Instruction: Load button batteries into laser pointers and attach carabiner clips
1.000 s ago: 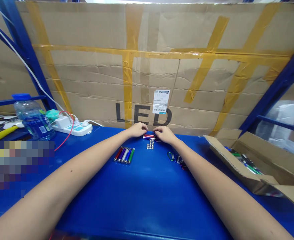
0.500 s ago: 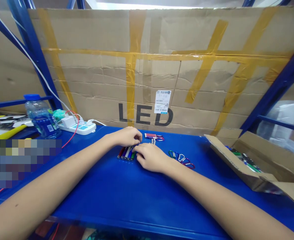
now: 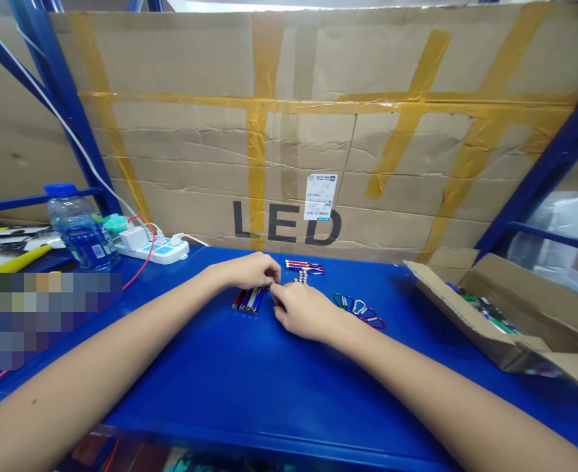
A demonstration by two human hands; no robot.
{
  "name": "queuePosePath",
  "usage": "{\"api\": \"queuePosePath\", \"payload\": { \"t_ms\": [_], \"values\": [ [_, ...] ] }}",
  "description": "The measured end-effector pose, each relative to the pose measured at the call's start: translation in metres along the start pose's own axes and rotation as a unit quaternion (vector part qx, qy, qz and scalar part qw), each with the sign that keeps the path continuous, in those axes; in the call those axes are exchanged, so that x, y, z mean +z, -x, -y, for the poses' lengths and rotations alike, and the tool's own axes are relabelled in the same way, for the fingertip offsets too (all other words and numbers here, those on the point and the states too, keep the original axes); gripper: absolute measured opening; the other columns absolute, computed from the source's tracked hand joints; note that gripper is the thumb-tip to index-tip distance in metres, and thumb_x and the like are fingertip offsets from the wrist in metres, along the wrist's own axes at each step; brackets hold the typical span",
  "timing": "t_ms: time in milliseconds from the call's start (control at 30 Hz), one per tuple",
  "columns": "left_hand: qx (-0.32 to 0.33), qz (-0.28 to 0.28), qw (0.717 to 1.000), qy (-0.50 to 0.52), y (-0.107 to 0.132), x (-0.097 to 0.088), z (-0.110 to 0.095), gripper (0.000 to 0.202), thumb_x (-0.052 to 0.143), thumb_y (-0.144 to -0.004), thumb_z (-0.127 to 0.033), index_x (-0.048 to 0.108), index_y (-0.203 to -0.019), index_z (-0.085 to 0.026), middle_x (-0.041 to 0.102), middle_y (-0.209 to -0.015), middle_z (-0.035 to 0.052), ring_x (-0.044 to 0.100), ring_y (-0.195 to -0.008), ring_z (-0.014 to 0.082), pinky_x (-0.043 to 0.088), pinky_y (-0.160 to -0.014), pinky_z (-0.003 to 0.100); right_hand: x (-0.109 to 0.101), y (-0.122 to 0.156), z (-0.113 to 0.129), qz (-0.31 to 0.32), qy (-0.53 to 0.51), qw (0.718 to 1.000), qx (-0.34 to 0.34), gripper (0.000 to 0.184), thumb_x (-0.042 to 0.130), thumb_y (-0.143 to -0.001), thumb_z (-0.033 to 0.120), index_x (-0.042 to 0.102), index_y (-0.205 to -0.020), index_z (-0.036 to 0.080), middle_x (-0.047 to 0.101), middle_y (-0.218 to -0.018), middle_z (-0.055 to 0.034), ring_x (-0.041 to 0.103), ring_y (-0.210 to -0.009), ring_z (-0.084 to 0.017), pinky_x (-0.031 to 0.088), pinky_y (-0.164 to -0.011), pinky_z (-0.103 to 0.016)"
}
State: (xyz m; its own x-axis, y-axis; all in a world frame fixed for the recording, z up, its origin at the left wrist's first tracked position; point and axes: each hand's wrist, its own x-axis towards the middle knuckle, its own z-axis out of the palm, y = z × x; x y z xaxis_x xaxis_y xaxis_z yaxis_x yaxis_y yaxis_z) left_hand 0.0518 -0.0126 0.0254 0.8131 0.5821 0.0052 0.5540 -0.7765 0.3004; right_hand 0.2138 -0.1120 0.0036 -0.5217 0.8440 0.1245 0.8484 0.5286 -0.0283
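My left hand [image 3: 254, 270] is curled with its fingers closed, just behind a row of slim metallic tubes [image 3: 248, 300] in red, dark, silver and blue. Fingertips of my right hand [image 3: 303, 311] are pinched together and meet those of the left at the row's right end. Whatever sits between the fingers is hidden. Beyond the right hand are small round silver pieces [image 3: 303, 276], and behind them lie several red and purple slim pieces [image 3: 301, 265]. A fan of coloured carabiners [image 3: 360, 308] rests beside my right wrist.
An open cardboard box [image 3: 446, 321] with more tubes stands at the right. On the left are a plastic bottle [image 3: 80, 229] and a white power strip [image 3: 164, 250] with a red cable. A large taped carton [image 3: 195, 157] walls off the back of the blue table [image 3: 250, 387].
The green tube at the row's right end no longer shows there. My right hand has shifted slightly right; my left hand stays nearly in place. The view has tilted a little.
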Motion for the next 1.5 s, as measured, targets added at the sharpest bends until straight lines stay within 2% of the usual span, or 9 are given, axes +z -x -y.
{"api": "queuePosePath", "payload": {
  "t_ms": [300, 600, 800, 967, 1033, 1133, 1233, 1300, 1500],
  "values": [
    [-0.001, -0.021, 0.999, 0.040, 0.000, 0.003, 0.002, 0.017, 0.054, -0.078, -0.014, 0.068, -0.086, -0.019, 0.070, -0.082, 0.0001, 0.063, -0.074, 0.0135, 0.044, -0.066, 0.021, -0.014, 0.027, 0.003, 0.057, 0.010, 0.996, 0.072, 0.023, 0.043, -0.083, 0.017, 0.059, -0.100, 0.016, 0.069, -0.094, -0.0145, 0.066, -0.080, -0.027, 0.037, -0.056, -0.030],
    [-0.030, -0.014, 0.999, 0.018, 0.002, -0.002, -0.003, 0.020, 0.059, -0.073, -0.020, 0.070, -0.091, -0.020, 0.071, -0.083, -0.0001, 0.063, -0.073, 0.0137, 0.042, -0.064, 0.021, -0.014, 0.031, 0.003, 0.055, 0.011, 0.996, 0.073, 0.021, 0.044, -0.083, 0.018, 0.059, -0.098, 0.016, 0.069, -0.095, -0.0150, 0.067, -0.083, -0.029, 0.036, -0.057, -0.031],
    [-0.011, -0.006, 1.000, -0.010, -0.001, 0.003, 0.001, 0.024, 0.054, -0.073, -0.011, 0.070, -0.089, -0.021, 0.070, -0.085, -0.0001, 0.061, -0.074, 0.0132, 0.041, -0.063, 0.021, -0.012, 0.032, 0.004, 0.055, 0.012, 0.996, 0.067, 0.021, 0.045, -0.083, 0.017, 0.059, -0.099, 0.015, 0.069, -0.094, -0.0166, 0.067, -0.084, -0.029, 0.039, -0.059, -0.032],
    [0.031, -0.037, 0.999, -0.004, -0.005, 0.012, -0.022, 0.017, 0.055, -0.078, -0.013, 0.067, -0.088, -0.018, 0.069, -0.086, 0.0017, 0.060, -0.076, 0.0145, 0.041, -0.066, 0.024, -0.018, 0.035, 0.004, 0.074, 0.020, 0.995, 0.070, 0.023, 0.047, -0.081, 0.016, 0.060, -0.101, 0.013, 0.069, -0.093, -0.0171, 0.067, -0.083, -0.029, 0.040, -0.061, -0.032],
    [0.054, -0.016, 0.998, 0.013, -0.004, 0.016, -0.036, 0.015, 0.054, -0.079, -0.014, 0.066, -0.088, -0.018, 0.069, -0.084, 0.0015, 0.060, -0.076, 0.0146, 0.041, -0.066, 0.024, -0.028, 0.038, -0.002, 0.082, 0.010, 0.992, 0.094, 0.026, 0.051, -0.078, 0.015, 0.058, -0.104, 0.013, 0.069, -0.091, -0.0164, 0.066, -0.079, -0.028, 0.038, -0.058, -0.031],
    [0.071, -0.019, 0.997, 0.023, -0.004, 0.021, -0.047, 0.014, 0.058, -0.080, -0.019, 0.065, -0.092, -0.018, 0.068, -0.088, 0.0024, 0.060, -0.078, 0.0156, 0.043, -0.069, 0.026, -0.041, 0.045, -0.023, 0.013, -0.022, 0.988, 0.154, 0.033, 0.053, -0.078, 0.017, 0.052, -0.111, 0.014, 0.067, -0.086, -0.0128, 0.064, -0.073, -0.024, 0.035, -0.054, -0.029],
    [0.067, -0.094, 0.993, -0.031, -0.007, 0.024, -0.042, 0.017, 0.052, -0.087, -0.022, 0.065, -0.096, -0.017, 0.065, -0.104, 0.0076, 0.059, -0.097, 0.0202, 0.044, -0.085, 0.031, -0.044, 0.051, -0.051, -0.075, -0.058, 0.977, 0.189, 0.023, 0.053, -0.079, 0.021, 0.053, -0.102, 0.017, 0.065, -0.082, -0.0079, 0.059, -0.067, -0.019, 0.033, -0.052, -0.027],
    [0.073, -0.126, 0.986, -0.075, -0.010, 0.025, -0.034, 0.021, 0.047, -0.089, -0.020, 0.066, -0.096, -0.016, 0.062, -0.115, 0.0101, 0.055, -0.109, 0.0227, 0.041, -0.094, 0.034, -0.042, 0.052, -0.066, -0.106, -0.073, 0.971, 0.201, 0.019, 0.054, -0.077, 0.021, 0.055, -0.095, 0.019, 0.064, -0.080, -0.0054, 0.056, -0.064, -0.016, 0.032, -0.052, -0.026],
    [0.086, -0.099, 0.985, -0.111, -0.027, 0.026, -0.020, 0.034, 0.043, -0.085, -0.009, 0.065, -0.109, -0.019, 0.065, -0.114, 0.0069, 0.057, -0.106, 0.0202, 0.041, -0.094, 0.032, -0.036, 0.050, -0.076, -0.158, -0.110, 0.966, 0.170, 0.020, 0.051, -0.076, 0.020, 0.059, -0.095, 0.019, 0.061, -0.070, -0.0008, 0.052, -0.062, -0.015, 0.031, -0.053, -0.026]
  ]
}}
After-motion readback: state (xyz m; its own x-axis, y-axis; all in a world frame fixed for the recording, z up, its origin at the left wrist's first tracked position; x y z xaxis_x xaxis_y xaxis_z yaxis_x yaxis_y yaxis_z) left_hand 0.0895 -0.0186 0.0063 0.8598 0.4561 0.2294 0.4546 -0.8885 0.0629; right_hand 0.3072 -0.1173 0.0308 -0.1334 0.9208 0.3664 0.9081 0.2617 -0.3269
